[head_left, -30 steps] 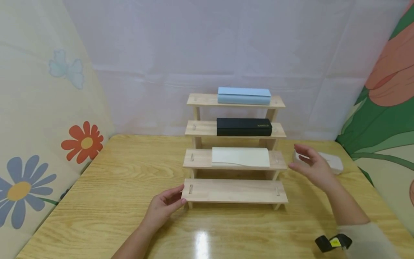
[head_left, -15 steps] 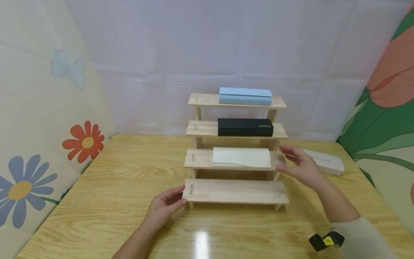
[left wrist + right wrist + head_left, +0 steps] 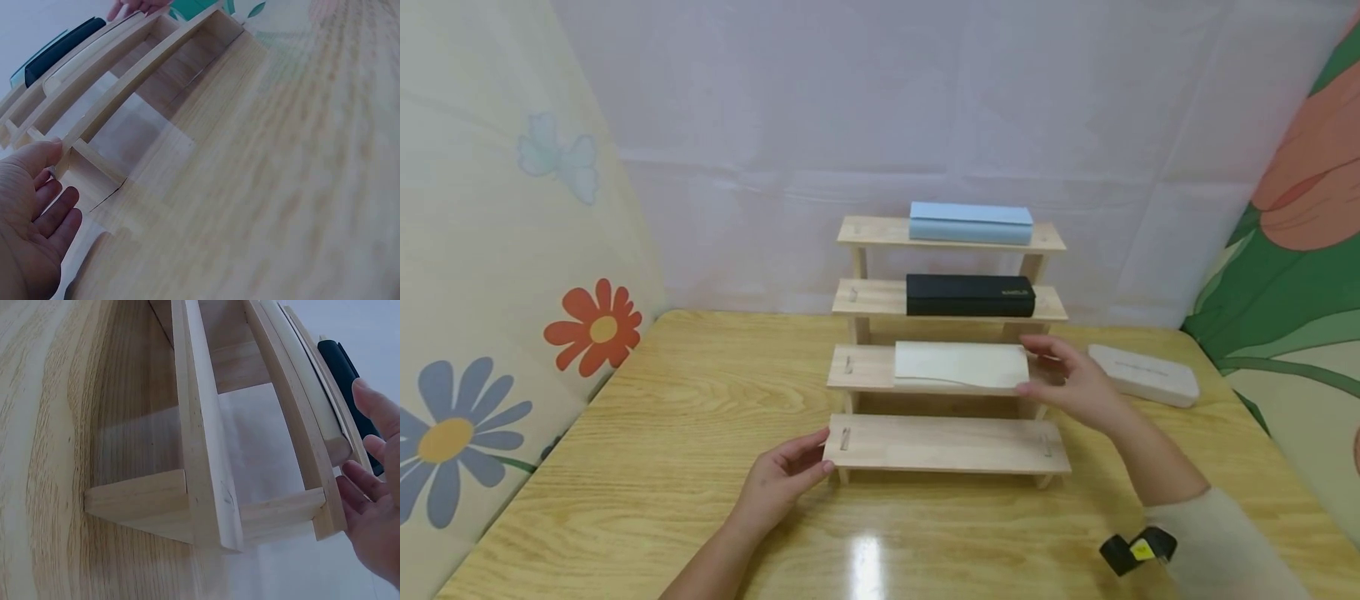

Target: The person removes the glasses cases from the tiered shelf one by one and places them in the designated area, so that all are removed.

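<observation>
Shifted leftward: my right hand (image 3: 1081, 390), fingers parted beside the cream case (image 3: 961, 365). My left hand (image 3: 775, 479) pinches the bottom shelf (image 3: 943, 443).

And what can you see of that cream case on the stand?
The cream case is long, smooth, perhaps leatherlike, with a flap whose wavy edge shows along the front; it looks closed. It lies lengthwise on the second-lowest shelf of the wooden stand, nearer the right end. The right hand is at its right end; contact is unclear.

Left hand (image 3: 775, 477) low, right hand (image 3: 1081, 387) higher, its fingers (image 3: 1049, 343) loosely bent
</observation>
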The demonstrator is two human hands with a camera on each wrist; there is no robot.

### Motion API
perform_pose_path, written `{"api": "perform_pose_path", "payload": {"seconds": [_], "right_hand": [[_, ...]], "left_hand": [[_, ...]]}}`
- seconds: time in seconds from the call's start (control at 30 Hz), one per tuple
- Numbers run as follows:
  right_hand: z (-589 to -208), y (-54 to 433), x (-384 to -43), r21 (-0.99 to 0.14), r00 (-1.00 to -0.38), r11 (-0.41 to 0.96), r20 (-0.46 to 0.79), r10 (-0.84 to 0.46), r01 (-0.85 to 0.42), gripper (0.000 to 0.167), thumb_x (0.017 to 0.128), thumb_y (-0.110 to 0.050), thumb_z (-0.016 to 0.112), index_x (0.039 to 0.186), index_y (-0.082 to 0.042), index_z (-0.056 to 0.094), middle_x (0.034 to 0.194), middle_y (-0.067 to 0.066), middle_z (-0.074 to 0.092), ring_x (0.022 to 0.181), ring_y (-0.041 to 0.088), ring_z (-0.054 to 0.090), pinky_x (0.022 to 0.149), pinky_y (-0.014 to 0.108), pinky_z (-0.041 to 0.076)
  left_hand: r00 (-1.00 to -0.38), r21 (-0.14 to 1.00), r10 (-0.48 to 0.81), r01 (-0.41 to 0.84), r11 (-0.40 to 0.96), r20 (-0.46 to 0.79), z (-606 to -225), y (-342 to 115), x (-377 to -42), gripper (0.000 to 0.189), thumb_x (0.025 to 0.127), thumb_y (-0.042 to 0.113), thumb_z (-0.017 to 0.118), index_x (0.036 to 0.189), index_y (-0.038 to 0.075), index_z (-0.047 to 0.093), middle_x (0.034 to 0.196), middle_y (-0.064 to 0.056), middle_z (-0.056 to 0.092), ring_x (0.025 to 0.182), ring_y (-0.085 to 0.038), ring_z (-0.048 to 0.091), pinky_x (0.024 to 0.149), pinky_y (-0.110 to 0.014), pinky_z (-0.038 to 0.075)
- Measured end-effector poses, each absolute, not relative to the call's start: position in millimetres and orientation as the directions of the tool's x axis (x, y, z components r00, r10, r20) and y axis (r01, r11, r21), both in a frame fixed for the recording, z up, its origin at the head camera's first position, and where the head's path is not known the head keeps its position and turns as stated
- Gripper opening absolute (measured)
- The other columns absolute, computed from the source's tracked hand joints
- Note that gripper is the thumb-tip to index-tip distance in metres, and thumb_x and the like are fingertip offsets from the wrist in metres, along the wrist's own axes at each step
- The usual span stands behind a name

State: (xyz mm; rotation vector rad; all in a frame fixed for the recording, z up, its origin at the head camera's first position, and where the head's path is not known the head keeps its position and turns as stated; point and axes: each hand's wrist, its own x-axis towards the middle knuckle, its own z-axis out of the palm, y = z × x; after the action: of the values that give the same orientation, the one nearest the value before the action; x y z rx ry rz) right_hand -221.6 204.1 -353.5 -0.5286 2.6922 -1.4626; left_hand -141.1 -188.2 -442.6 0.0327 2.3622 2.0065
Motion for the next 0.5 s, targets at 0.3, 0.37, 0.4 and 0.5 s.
{"api": "perform_pose_path", "payload": {"seconds": [0.3, 0.37, 0.4, 0.5], "right_hand": [[-356.1, 193.2, -230.3, -0.825, -0.930, 0.483, 0.130, -0.343, -0.294, 0.070, 0.084, -0.019, 0.078, 0.142, -0.002, 0.044, 0.146, 0.022, 0.045, 0.135, 0.041, 0.044, 0.113, 0.053, 0.038], [-355.4, 191.7, -231.4, -0.821, -0.931, 0.494, 0.118, -0.345, -0.286, 0.071, 0.084, -0.021, 0.079, 0.143, -0.003, 0.044, 0.146, 0.021, 0.045, 0.134, 0.039, 0.045, 0.112, 0.052, 0.040], [-354.9, 190.8, -231.7, -0.814, -0.933, 0.507, 0.110, -0.341, -0.282, 0.071, 0.084, -0.023, 0.079, 0.143, -0.005, 0.044, 0.146, 0.020, 0.045, 0.132, 0.038, 0.047, 0.111, 0.051, 0.042], [-353.0, 188.4, -232.4, -0.781, -0.936, 0.556, 0.097, -0.340, -0.283, 0.072, 0.084, -0.028, 0.079, 0.144, -0.007, 0.045, 0.142, 0.018, 0.048, 0.124, 0.035, 0.051, 0.104, 0.050, 0.045]], "left_hand": [[-0.999, 0.987, 0.046, -0.016, 0.162, -0.024, -442.6, -188.7, -141.0, 0.048, 0.084, 0.002, 0.073, 0.129, -0.006, 0.058, 0.133, -0.025, 0.059, 0.100, 0.003, 0.064, 0.088, -0.015, 0.054], [-0.999, 0.986, 0.045, -0.020, 0.163, -0.028, -442.4, -188.6, -141.0, 0.048, 0.084, 0.001, 0.073, 0.129, -0.006, 0.058, 0.133, -0.025, 0.059, 0.100, 0.002, 0.064, 0.088, -0.015, 0.054], [-0.999, 0.986, 0.043, -0.021, 0.164, -0.029, -442.2, -188.4, -141.0, 0.048, 0.084, 0.001, 0.073, 0.129, -0.006, 0.058, 0.133, -0.025, 0.059, 0.100, 0.002, 0.064, 0.088, -0.015, 0.054], [-0.999, 0.986, 0.042, -0.024, 0.165, -0.031, -441.5, -188.1, -140.7, 0.048, 0.084, 0.001, 0.073, 0.129, -0.005, 0.058, 0.133, -0.024, 0.059, 0.100, 0.002, 0.064, 0.088, -0.016, 0.054]]}}
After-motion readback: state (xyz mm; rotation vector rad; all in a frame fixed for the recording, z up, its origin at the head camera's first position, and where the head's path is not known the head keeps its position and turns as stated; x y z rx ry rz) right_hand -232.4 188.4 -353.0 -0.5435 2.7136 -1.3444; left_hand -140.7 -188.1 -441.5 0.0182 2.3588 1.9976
